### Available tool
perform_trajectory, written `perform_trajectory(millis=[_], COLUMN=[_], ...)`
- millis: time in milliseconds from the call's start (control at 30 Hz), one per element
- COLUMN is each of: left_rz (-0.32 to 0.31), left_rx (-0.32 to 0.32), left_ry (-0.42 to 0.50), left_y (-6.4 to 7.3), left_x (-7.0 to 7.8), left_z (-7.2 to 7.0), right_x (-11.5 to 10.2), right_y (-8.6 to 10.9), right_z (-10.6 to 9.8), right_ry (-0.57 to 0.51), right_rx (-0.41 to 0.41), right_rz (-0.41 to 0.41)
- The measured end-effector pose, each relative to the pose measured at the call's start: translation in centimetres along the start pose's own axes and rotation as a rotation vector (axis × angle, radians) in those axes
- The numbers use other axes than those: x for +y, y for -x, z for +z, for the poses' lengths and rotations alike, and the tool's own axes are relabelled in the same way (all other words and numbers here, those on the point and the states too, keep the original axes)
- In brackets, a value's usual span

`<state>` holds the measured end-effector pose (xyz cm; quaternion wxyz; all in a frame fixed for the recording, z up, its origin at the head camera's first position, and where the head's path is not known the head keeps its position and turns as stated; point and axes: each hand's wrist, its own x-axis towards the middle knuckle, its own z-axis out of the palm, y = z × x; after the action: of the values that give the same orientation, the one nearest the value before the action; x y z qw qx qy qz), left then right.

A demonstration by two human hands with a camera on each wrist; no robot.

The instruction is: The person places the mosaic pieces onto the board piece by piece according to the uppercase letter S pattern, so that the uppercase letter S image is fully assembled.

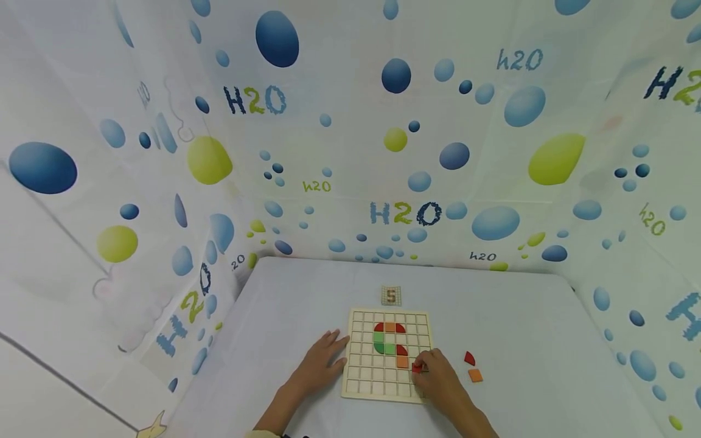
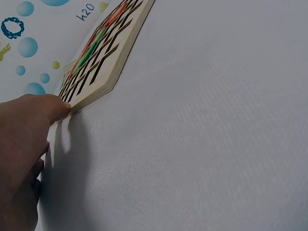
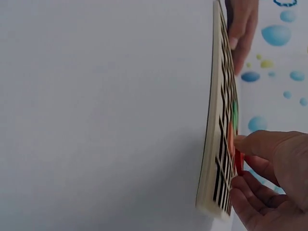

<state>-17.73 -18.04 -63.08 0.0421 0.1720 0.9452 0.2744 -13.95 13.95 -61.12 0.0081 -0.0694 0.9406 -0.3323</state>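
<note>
A wooden grid board (image 1: 363, 377) lies on the table, with red, orange and green tiles set in its cells in a curved row. My right hand (image 1: 438, 380) is over the board's right side and pinches a red tile (image 3: 239, 161) between thumb and fingers, close over the grid next to an orange tile (image 1: 402, 362). At the board's left edge rests my left hand (image 1: 316, 367), its fingers spread and fairly straight. In the left wrist view the thumb (image 2: 57, 109) touches the board's rim.
To the right of the board lie a loose red quarter-round tile (image 1: 470, 358) and an orange square tile (image 1: 475, 375). Behind the board is a small pattern card (image 1: 391, 296). A white cloth covers the table (image 1: 526, 328), and a printed curtain (image 1: 350, 152) hangs around it.
</note>
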Motion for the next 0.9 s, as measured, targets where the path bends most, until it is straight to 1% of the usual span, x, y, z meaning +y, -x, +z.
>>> perform_trajectory(millis=[133,233,433,533,667,900], left_rz=[0.000,0.009,0.006,0.001,0.008,0.010], left_rx=[0.002,0.005,-0.002,-0.005,-0.001,0.007], left_ry=[0.001,-0.002,-0.015,-0.011,-0.005,-0.008], left_y=[0.0,0.0,-0.1,0.0,0.0,0.1], left_x=[-0.3,-0.4,-0.3,-0.3,-0.3,-0.2], left_z=[0.2,0.2,0.3,0.3,0.2,0.1], right_x=[-1.1,-1.5,-1.1,-1.0,-1.0,-0.9], right_y=[0.0,0.2,0.6,0.7,0.9,0.7], right_z=[1.0,1.5,1.8,1.7,1.5,1.6], right_ry=[-0.007,0.002,0.033,0.042,0.019,-0.002], right_rx=[-0.018,-0.034,-0.009,-0.016,-0.031,-0.028], right_rz=[-0.073,-0.096,-0.158,-0.167,-0.168,-0.205])
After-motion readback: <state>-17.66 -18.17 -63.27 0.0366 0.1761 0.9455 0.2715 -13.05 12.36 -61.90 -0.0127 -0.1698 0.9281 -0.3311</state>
